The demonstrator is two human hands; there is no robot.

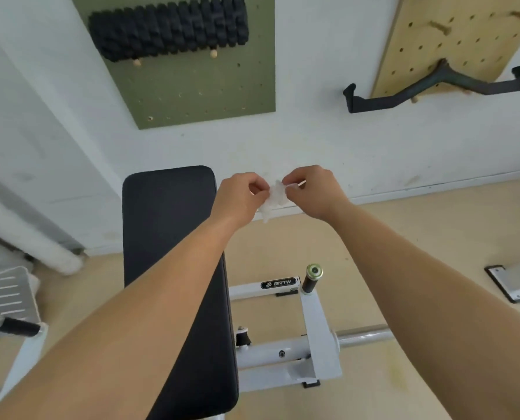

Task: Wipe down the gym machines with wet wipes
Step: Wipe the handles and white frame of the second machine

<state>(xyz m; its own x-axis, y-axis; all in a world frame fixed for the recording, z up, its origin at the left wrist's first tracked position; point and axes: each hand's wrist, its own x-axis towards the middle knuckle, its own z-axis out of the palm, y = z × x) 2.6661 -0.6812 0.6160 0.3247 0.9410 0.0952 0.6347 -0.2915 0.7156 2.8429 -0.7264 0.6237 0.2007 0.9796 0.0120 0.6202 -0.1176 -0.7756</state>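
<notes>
Head view, near to far: black padded bench pad point(167, 225) lower centre, white steel machine frame point(313, 328) lower right, no hand on either. Centre frame: left hand point(242, 197) and right hand point(311, 190) both pinch crumpled white wet wipe point(272, 201), fingers curled, wipe held in air. Judgement: likely unfolding; wiping here not started. Black knobbly foam roller point(167, 28) upper left.
</notes>
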